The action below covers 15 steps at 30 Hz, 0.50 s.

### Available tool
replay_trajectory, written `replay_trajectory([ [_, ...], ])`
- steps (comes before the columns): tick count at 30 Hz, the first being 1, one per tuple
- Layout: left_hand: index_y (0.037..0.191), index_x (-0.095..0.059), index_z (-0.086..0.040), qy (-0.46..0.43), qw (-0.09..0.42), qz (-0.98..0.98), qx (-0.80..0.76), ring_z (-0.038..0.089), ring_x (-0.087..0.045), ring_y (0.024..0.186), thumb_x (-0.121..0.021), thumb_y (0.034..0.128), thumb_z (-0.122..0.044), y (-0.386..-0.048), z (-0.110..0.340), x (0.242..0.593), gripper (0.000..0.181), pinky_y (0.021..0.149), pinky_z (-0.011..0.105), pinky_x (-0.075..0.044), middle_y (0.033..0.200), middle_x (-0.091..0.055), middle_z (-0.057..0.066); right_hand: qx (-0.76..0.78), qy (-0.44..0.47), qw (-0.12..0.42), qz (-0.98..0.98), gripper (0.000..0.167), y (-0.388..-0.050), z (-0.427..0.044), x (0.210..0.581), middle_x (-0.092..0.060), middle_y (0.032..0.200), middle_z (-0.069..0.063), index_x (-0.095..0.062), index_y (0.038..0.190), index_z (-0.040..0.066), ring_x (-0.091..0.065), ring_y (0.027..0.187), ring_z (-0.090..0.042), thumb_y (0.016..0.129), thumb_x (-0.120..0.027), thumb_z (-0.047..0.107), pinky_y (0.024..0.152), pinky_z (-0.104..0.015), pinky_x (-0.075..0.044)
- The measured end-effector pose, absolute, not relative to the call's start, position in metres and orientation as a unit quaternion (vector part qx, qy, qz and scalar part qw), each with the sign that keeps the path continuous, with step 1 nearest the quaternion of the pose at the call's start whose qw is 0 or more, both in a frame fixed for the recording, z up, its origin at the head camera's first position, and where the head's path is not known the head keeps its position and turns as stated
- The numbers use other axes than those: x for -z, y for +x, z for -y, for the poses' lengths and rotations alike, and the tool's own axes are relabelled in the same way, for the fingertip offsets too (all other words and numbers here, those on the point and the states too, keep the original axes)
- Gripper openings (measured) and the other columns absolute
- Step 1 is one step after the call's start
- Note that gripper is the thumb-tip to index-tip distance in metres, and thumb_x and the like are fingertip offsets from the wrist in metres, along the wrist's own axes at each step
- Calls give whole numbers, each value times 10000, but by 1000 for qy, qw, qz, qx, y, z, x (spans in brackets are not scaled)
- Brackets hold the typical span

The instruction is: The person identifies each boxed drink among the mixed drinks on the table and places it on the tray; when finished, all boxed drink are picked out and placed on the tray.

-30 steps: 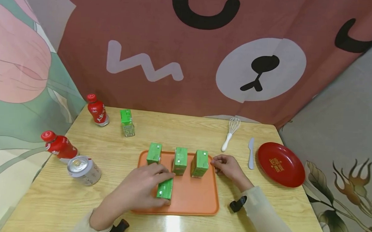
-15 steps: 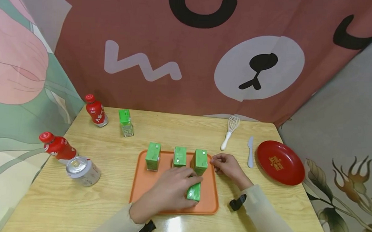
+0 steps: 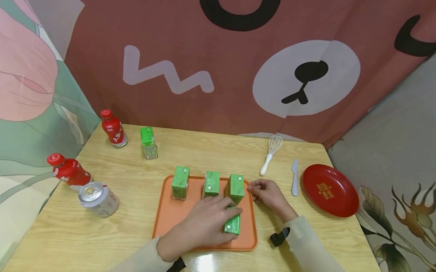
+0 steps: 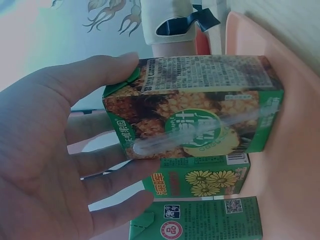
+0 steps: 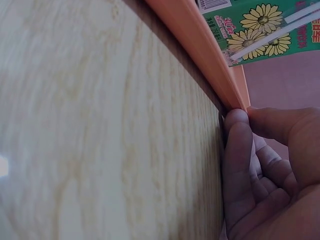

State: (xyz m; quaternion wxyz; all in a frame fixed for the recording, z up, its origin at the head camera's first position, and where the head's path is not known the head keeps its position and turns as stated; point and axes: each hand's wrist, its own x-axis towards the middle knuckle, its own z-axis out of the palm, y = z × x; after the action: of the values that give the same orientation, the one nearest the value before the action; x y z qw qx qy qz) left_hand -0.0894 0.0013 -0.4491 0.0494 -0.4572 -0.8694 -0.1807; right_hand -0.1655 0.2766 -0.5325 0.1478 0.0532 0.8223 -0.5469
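Note:
My left hand (image 3: 205, 220) grips a green juice carton (image 3: 232, 226) near the right front of the orange tray (image 3: 247, 241). The left wrist view shows pineapple pictures and a wrapped straw on this carton (image 4: 200, 125), the thumb on one side and the fingers on the other. Its base is at the tray floor. Along the tray's back edge stand three green cartons: a left one (image 3: 180, 183), a middle one (image 3: 212, 183) and a right one (image 3: 236, 188). My right hand (image 3: 270, 197) pinches the tray's right rim (image 5: 212, 55) between thumb and forefinger.
On the left stand two red bottles (image 3: 114, 130) (image 3: 72, 173), a can (image 3: 99, 200) and another green carton (image 3: 149, 143). A white whisk (image 3: 269, 156), a pale knife (image 3: 295, 178) and a red plate (image 3: 329, 192) lie to the right. A curtain (image 3: 168, 110) hangs behind the table.
My left hand has carried the pineapple carton rightward across the tray, from in front of the left carton to in front of the right one. The right hand stays at the tray's rim.

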Motion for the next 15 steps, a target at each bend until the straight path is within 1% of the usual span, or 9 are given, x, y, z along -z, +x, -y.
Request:
replay_trajectory([
  [6,1346,-662,-224,-454,46,868,195,159,-596,1112,-683,890,-627,-88,4,448,609,939,391,-517,1257,-610,-37,545,53,147,-824,258,-166,-276,533,-679,881,-123,-677,1151,-45,-648,715,-210,994,-671,160,623,-332,-576],
  [9,1351,-663,-218,-449,59,865,218,148,-617,1109,-681,918,-581,-90,10,442,565,913,371,-530,1250,-629,-46,545,55,146,-824,262,-166,-276,533,-684,882,-119,-679,1152,-43,-651,717,-210,991,-675,164,624,-337,-577],
  [10,1340,-672,-217,-445,73,863,228,143,-628,1094,-692,924,-552,-91,13,439,535,889,356,-539,1232,-642,-52,546,55,146,-823,261,-166,-276,533,-684,882,-120,-680,1151,-42,-652,717,-212,990,-676,162,624,-338,-577],
  [12,1299,-698,-199,-439,112,856,249,118,-657,993,-724,928,-477,-96,19,434,465,767,299,-558,1164,-670,-54,548,56,145,-822,259,-166,-276,533,-680,876,-122,-681,1147,-44,-651,716,-212,988,-680,161,623,-339,-577],
  [15,1200,-745,-168,-416,190,844,280,114,-667,856,-747,922,-376,-110,33,425,347,596,240,-521,1041,-699,-41,551,51,147,-820,252,-167,-277,531,-671,865,-131,-676,1144,-55,-647,712,-210,992,-674,146,618,-333,-577],
])
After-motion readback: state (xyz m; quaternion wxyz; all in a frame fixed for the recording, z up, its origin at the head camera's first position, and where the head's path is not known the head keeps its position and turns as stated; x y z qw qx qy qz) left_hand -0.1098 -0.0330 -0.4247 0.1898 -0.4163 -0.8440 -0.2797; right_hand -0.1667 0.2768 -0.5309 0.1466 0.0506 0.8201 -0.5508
